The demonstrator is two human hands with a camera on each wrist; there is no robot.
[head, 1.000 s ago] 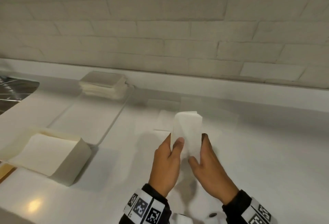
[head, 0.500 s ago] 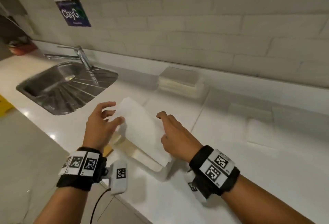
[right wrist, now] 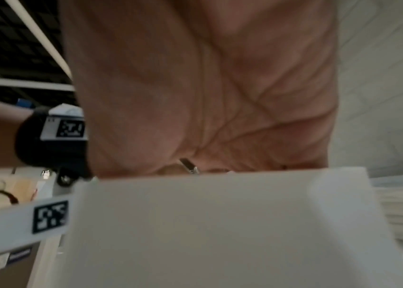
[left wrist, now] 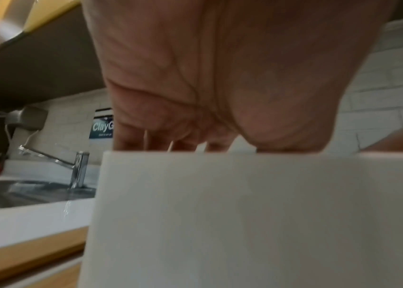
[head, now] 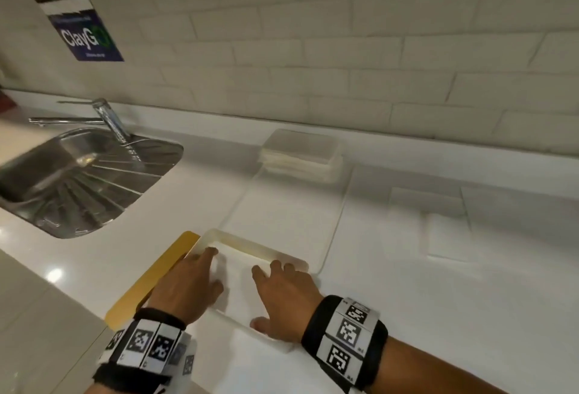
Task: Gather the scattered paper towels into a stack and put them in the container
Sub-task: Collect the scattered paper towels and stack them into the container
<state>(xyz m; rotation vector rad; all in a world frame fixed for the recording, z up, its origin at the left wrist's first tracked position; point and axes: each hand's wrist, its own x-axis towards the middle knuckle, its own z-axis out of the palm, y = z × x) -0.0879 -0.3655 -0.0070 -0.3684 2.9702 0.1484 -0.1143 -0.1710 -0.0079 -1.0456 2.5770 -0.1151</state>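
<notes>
1. Pressing down into the container (head: 283, 260), both hands lie flat on the towels (head: 238, 284) inside it, which I take as seating the sheets so they settle level below the rim.
2. The left hand (head: 188, 287) has its fingers stretched forward, fingertips near the far left corner, the thumb out to the side; it grips nothing, it only rests on the paper.
3. The right hand (head: 285, 296) is likewise spread, fingers reaching toward the far wall and the thumb by the near wall; nothing is pinched. Both wrist views show only palms above the near wall (left wrist: 245, 214), so the fingertips stay hidden there.
4. The container sits at the front edge of the tabletop (head: 438, 299), partly over a yellow board (head: 156, 274), within easy reach, likely for that reason.
5. Its long axis runs diagonally, from near right to far left, and the towels inside lie flat along it.
6. More towels (head: 445, 237) lie flat on the tabletop to the right, well apart, so gathering looks unfinished.
7. A separate stack (head: 300, 155) rests by the wall, a sink (head: 78, 180) to the left.
</notes>
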